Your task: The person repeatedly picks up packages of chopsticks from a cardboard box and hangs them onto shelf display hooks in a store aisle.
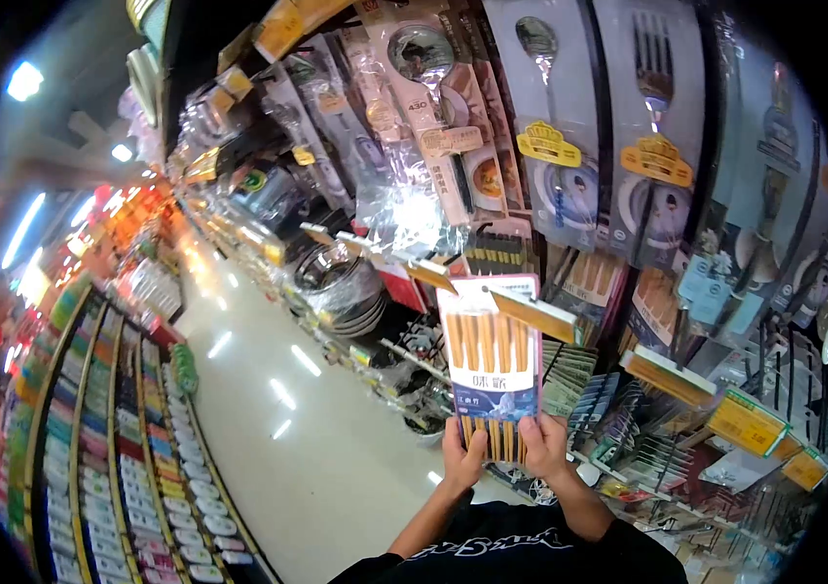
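Observation:
A pack of chopsticks (494, 365) stands upright in front of me, with light-brown sticks showing above and below a white and blue label. My left hand (463, 455) grips its lower left edge, thumb on the front. On the lower right edge, my right hand (544, 448) is closed in the same way, its thumb also on the front. The fingers behind the pack are hidden. A yellowish price-tag holder (531, 313) overlaps the pack's upper right part.
Packaged utensils hang on the rack, among them a ladle (421, 54), a spoon (536, 39) and a fork (653, 68). Price-tag holders (669, 376) jut out at the right. Wrapped metal bowls (341, 287) sit left of the pack. A shiny aisle floor (258, 389) separates the stocked shelves (122, 438).

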### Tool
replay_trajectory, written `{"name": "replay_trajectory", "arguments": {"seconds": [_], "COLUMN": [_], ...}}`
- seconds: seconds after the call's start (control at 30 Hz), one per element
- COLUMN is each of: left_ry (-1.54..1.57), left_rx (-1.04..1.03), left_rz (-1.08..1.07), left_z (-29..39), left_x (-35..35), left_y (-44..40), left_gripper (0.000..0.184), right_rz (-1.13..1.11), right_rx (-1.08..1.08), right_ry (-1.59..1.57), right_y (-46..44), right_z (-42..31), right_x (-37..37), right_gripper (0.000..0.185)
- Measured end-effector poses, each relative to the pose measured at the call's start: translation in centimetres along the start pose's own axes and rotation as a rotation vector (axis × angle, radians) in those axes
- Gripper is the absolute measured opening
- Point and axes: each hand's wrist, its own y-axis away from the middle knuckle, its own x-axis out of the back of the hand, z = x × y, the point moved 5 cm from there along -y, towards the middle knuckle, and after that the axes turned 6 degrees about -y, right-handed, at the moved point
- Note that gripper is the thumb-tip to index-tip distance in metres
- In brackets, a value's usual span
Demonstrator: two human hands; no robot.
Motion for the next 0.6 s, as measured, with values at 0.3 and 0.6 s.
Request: {"name": "replay_trajectory", "arguments": {"seconds": [0.3,0.6], "left_ry": [0.224,0.263], "left_rx": [-0.103,-0.047], "left_rz": [-0.195,-0.55], "left_z": [-1.4,-5.5], "left_x": [2.4,3.2], "left_y": [-7.5,-13.0], "left_gripper": [0.062,0.051], "right_rz": [0.135,0.437], "right_rx": [0.087,-0.103], "right_ry": [0.142,0.219], "right_y": [-3.3,-3.0], "right_z": [-0.4,3.4], "right_x": [-4.6,-7.0], "right_gripper": [0.029,0.044]}}
